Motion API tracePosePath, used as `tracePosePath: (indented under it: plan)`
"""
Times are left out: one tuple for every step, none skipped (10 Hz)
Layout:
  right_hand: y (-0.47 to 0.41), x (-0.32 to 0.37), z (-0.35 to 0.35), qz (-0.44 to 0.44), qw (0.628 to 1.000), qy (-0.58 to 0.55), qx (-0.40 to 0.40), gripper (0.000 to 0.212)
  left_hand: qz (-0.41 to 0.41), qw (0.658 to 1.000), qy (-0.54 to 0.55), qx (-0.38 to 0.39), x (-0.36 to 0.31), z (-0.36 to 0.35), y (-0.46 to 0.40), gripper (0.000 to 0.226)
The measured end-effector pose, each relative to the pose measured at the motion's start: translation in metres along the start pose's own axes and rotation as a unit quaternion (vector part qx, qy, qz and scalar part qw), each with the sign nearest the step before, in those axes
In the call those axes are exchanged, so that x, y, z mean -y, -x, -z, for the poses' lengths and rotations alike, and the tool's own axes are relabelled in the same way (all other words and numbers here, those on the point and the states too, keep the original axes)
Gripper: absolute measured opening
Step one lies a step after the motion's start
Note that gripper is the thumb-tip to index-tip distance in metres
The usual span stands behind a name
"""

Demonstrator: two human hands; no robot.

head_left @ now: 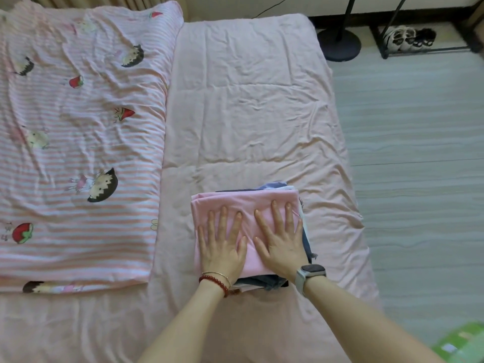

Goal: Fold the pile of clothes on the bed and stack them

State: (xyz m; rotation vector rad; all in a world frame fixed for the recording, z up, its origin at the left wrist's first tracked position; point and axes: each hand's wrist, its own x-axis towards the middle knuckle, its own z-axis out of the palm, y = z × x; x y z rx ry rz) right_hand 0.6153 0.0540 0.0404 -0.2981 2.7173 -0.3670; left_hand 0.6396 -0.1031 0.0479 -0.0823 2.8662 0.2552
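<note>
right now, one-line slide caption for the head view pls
Both hands, left hand and right hand, press flat on a pink garment topping the folded stack on the bed.

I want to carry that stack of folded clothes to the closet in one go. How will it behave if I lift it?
The stack is soft cloth, so it will probably sag unless held from beneath. Layer edges stick out unevenly on its right side, so pieces may slide apart if tilted. Both hands, left and right, lie flat on it; it likely squashes easily.
</note>
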Motion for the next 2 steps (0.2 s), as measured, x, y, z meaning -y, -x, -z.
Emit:
tracePosePath:
  plan:
    - [-0.007,0.001,0.016,-0.010,1.000,-0.013,0.023,0.066,0.013,1.000,-0.012,0.003,-0.006,0.008,-0.011,0.070]
    - [-0.007,-0.002,0.053,-0.012,0.996,-0.076,0.046,0.057,-0.004,1.000,-0.020,-0.015,-0.017,0.011,-0.014,0.064]
